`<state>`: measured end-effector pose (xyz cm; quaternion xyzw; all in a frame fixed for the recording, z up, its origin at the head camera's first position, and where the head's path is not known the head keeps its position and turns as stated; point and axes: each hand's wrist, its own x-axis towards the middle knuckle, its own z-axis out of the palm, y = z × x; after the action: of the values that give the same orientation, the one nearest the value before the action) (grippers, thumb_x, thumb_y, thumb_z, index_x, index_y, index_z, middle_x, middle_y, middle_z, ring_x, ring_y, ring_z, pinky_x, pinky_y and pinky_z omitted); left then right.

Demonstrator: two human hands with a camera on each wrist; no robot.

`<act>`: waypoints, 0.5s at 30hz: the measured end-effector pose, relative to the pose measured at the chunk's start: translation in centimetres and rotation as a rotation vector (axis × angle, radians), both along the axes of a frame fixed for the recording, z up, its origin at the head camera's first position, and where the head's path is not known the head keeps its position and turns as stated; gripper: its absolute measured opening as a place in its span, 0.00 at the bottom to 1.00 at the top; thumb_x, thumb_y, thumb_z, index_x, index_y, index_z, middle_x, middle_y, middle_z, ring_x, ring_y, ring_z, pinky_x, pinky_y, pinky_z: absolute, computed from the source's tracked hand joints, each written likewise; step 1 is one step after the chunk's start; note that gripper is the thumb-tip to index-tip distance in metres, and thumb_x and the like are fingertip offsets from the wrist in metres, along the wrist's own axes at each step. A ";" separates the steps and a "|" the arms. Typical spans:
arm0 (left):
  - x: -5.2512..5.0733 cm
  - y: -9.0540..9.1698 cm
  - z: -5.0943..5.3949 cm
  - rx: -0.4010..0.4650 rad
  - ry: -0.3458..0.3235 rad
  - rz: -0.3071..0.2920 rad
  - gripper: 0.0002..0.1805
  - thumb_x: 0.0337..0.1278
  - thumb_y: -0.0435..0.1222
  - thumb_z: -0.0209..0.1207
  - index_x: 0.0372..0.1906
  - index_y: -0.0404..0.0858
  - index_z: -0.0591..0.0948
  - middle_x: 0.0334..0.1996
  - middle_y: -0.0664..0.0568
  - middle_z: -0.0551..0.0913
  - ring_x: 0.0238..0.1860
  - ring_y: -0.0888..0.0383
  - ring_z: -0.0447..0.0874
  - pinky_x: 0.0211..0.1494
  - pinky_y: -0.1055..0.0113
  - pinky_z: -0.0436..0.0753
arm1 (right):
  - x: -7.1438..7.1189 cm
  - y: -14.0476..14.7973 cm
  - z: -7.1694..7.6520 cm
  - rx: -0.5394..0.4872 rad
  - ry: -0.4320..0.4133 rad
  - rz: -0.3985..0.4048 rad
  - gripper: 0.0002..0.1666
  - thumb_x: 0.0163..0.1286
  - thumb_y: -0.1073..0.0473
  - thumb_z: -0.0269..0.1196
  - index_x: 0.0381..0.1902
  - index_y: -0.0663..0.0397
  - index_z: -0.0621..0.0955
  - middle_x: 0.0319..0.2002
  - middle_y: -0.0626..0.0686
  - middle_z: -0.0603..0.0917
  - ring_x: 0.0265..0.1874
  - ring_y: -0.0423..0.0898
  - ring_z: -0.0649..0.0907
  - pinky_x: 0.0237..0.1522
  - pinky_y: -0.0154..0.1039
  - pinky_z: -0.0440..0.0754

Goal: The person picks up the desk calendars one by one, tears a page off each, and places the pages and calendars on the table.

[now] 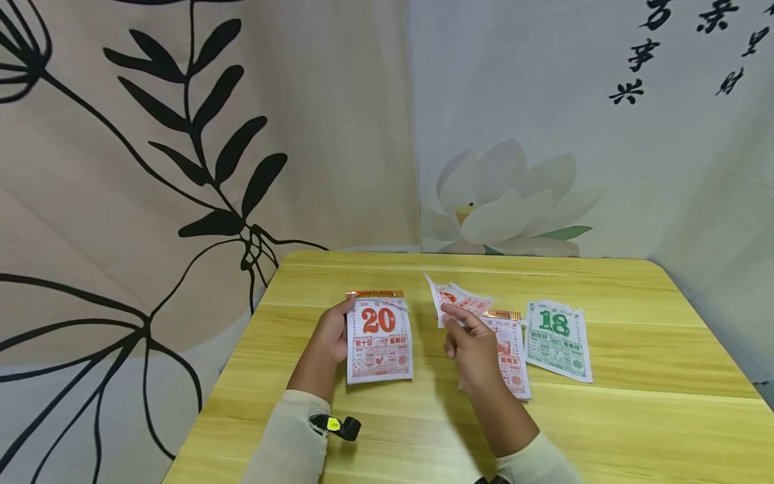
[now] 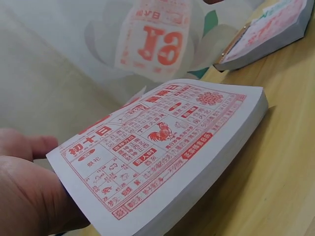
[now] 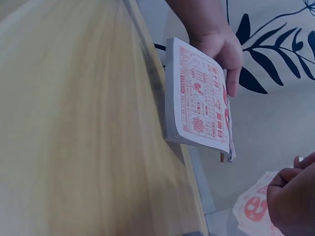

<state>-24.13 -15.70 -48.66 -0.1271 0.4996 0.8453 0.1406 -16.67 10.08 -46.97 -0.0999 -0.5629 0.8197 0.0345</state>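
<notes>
My left hand (image 1: 331, 334) grips the left edge of a thick tear-off calendar (image 1: 379, 343), thumb near its upper corner. A big red 20 is on its top page, and a shiny red-gold strip binds its top. In the left wrist view the calendar (image 2: 162, 147) is tilted; whether it touches the table is unclear. To the right, my right hand (image 1: 474, 349) pinches a loose, curled calendar sheet (image 1: 468, 300) with a red number, held in the air. Below that hand lies a second red-printed calendar (image 1: 514, 356), partly hidden by hand and sheet.
A loose sheet with a green 18 (image 1: 557, 339) lies right of the second calendar. The yellow wood-grain table (image 1: 653, 403) ends at a far edge in front of a printed curtain (image 1: 338, 134). A black band (image 1: 335, 425) is on the left sleeve.
</notes>
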 end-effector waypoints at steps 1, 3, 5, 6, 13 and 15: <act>-0.1 -0.1 0.0 -0.017 -0.001 -0.002 0.21 0.90 0.48 0.48 0.63 0.35 0.75 0.42 0.51 0.91 0.44 0.57 0.93 0.49 0.65 0.90 | 0.0 -0.2 -0.1 0.010 -0.005 0.002 0.17 0.82 0.66 0.62 0.63 0.61 0.86 0.36 0.41 0.85 0.16 0.36 0.69 0.24 0.28 0.70; -0.1 -0.3 0.0 -0.042 -0.009 -0.002 0.20 0.89 0.47 0.49 0.62 0.35 0.76 0.40 0.51 0.91 0.42 0.57 0.93 0.47 0.65 0.91 | 0.1 -0.4 -0.2 0.036 -0.013 0.010 0.17 0.82 0.66 0.63 0.64 0.62 0.85 0.38 0.40 0.86 0.15 0.35 0.69 0.23 0.28 0.69; -0.2 -0.4 0.0 -0.078 -0.012 -0.004 0.20 0.89 0.47 0.50 0.62 0.34 0.77 0.38 0.51 0.91 0.40 0.57 0.93 0.46 0.65 0.91 | 0.2 -0.7 -0.3 0.054 -0.027 0.020 0.17 0.82 0.67 0.62 0.64 0.63 0.85 0.41 0.40 0.88 0.15 0.35 0.69 0.23 0.28 0.69; -0.3 -0.5 0.1 -0.091 -0.012 -0.006 0.20 0.89 0.47 0.50 0.62 0.34 0.77 0.38 0.51 0.91 0.40 0.57 0.93 0.45 0.65 0.90 | 0.2 -0.8 -0.4 0.065 -0.036 0.026 0.18 0.81 0.67 0.63 0.64 0.63 0.85 0.40 0.41 0.88 0.15 0.35 0.69 0.23 0.28 0.69; -0.5 -1.1 0.4 -0.160 -0.015 -0.034 0.23 0.88 0.48 0.50 0.66 0.33 0.76 0.39 0.50 0.91 0.40 0.57 0.93 0.45 0.64 0.90 | 0.6 -1.7 -0.5 0.147 -0.109 0.054 0.19 0.77 0.69 0.65 0.63 0.62 0.86 0.39 0.48 0.81 0.17 0.35 0.70 0.21 0.27 0.70; -0.6 -1.3 0.4 -0.183 -0.013 -0.043 0.25 0.88 0.48 0.50 0.68 0.31 0.75 0.39 0.50 0.91 0.39 0.57 0.93 0.44 0.64 0.90 | 0.8 -1.9 -0.6 0.162 -0.126 0.069 0.19 0.77 0.68 0.64 0.63 0.62 0.86 0.48 0.51 0.83 0.17 0.35 0.70 0.21 0.28 0.70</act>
<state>-24.74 -16.98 -48.27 -0.1339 0.5763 0.7921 0.1497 -15.88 8.21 -47.57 -0.1287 -0.6314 0.7644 -0.0213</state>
